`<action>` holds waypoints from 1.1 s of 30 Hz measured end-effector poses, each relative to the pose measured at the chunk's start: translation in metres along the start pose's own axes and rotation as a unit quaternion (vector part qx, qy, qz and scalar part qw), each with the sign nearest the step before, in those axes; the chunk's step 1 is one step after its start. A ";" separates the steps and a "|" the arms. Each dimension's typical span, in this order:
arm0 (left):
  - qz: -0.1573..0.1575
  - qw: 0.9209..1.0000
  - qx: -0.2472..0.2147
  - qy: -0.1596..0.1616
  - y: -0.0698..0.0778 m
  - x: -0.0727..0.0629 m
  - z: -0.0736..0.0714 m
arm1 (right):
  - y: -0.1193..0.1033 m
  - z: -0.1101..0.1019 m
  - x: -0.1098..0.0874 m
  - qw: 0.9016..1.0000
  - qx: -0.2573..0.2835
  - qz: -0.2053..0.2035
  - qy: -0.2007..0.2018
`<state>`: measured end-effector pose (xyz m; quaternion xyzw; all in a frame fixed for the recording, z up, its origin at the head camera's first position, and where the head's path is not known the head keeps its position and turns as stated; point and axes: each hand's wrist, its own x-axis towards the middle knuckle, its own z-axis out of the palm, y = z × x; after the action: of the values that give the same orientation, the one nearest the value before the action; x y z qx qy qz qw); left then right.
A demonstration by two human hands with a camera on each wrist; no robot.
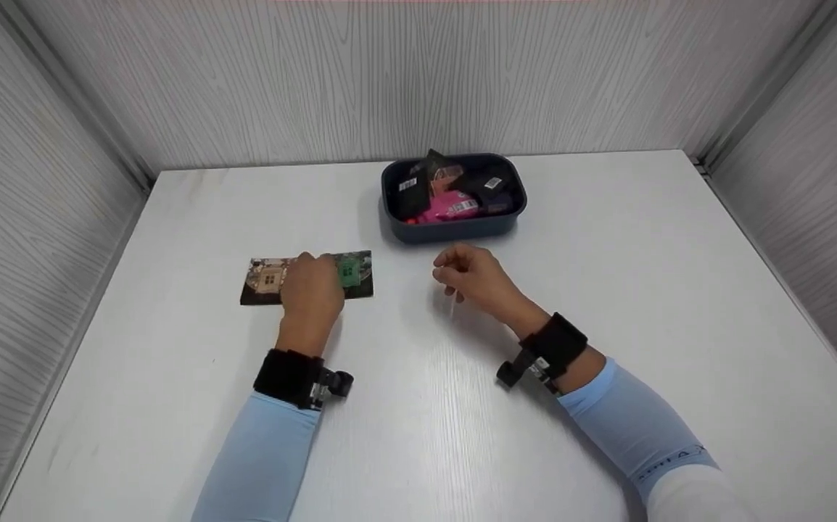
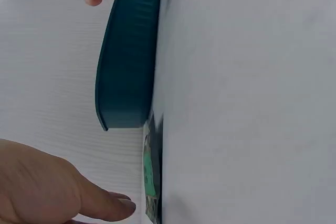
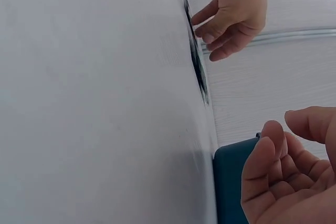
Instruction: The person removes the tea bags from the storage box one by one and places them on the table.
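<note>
Flat dark printed packets [image 1: 267, 281] lie in a row on the table, with a tan patch at the left and a green patch at the right. My left hand [image 1: 312, 290] is just over their middle and hides part of them. In the right wrist view, its fingers [image 3: 215, 27] reach down at the packets' surface, loosely extended and not gripping. My right hand [image 1: 487, 283] hovers just in front of a dark blue bin [image 1: 455, 232]. Its thumb stands apart from the loosely bent fingers [image 3: 260, 163], with nothing seen between them.
The bin stands at the back middle of the white table [image 1: 607, 239]. It holds several black packets [image 1: 413, 192] and a pink packet [image 1: 451, 208]. Grey wood-grain panels [image 1: 418, 80] close off the back and both sides.
</note>
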<state>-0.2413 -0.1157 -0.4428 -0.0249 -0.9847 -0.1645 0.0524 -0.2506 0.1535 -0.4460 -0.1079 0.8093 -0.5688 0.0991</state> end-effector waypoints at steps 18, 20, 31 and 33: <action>0.081 0.969 0.076 -0.221 0.014 -0.016 -0.008 | -0.002 0.006 -0.002 1.000 0.009 -0.004 -0.020; 0.073 0.969 0.081 -0.219 0.013 -0.015 -0.009 | -0.001 0.006 -0.001 1.000 0.010 -0.004 -0.021; 0.098 0.968 0.101 -0.206 0.012 -0.012 -0.007 | 0.000 -0.008 0.001 1.000 -0.015 -0.008 -0.006; 0.100 0.969 0.096 -0.204 0.013 -0.012 -0.006 | 0.001 -0.016 0.002 0.999 -0.030 -0.010 0.010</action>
<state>-0.2280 -0.1061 -0.4346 -0.1507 -0.9783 -0.0543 -0.1313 -0.2577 0.1678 -0.4420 -0.1134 0.8261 -0.5459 0.0821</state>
